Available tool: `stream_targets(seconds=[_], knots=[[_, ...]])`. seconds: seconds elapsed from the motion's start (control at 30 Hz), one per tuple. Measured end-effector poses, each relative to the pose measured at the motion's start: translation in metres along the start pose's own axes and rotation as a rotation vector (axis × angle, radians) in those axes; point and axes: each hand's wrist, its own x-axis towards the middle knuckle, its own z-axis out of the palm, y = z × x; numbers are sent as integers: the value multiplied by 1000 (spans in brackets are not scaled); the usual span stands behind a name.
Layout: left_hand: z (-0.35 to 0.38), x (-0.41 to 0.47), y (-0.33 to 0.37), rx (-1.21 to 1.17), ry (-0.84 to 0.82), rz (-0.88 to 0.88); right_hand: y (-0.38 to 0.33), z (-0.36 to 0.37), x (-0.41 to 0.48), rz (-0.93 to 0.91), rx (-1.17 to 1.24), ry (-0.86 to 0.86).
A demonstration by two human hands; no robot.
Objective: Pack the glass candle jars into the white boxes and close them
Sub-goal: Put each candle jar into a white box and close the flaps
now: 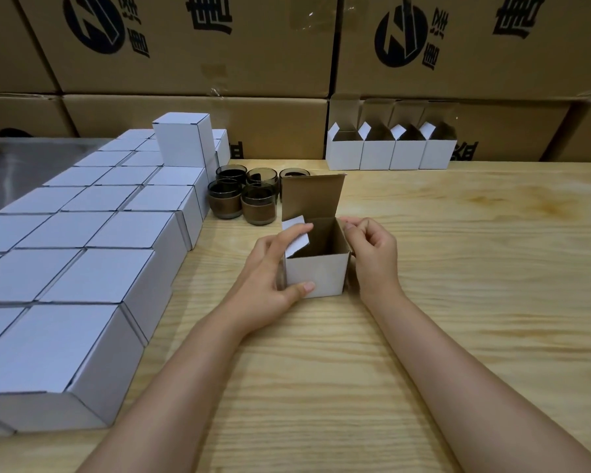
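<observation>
An open white box (321, 274) stands on the wooden table (458, 268) in front of me, its brown lid flap upright at the back. My left hand (273, 268) grips the box's left side, thumb on the front face and fingers on the left side flap. My right hand (372, 247) pinches the right side flap at the rim. Inside, the box looks dark and I see no jar in it. Several smoky glass candle jars (258, 199) with tan wax stand just behind the box to the left.
Several closed white boxes (82, 240) fill the left of the table in rows, one stacked on top at the back. Several open white boxes (389, 148) stand in a row at the far edge. Large brown cartons (219, 46) form a wall behind.
</observation>
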Motion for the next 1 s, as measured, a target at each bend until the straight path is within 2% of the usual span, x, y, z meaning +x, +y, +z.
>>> stream_targets(seconds=[0.17,0.27,0.37,0.53,0.7,0.87,1.0], knots=[[2,1,-1,-112,59,3,0,0,2,5,17,4],[3,2,-8,-123,109,-71,0,-1,2,0,39,12],[1,4,-14,-190,83,-143,-2,-2,1,-38,19,-8],[-1,6,-12,-249,75,-206,-9,-5,1,-48,2,-141],[-2,5,-9,-235,67,-175,-14,-5,0,30,6,-265],[-3,3,-8,-249,45,-127,-15,-4,0,71,-167,-275],[-4,3,-6,-250,33,-132,-19,-1,-2,54,-205,-264]])
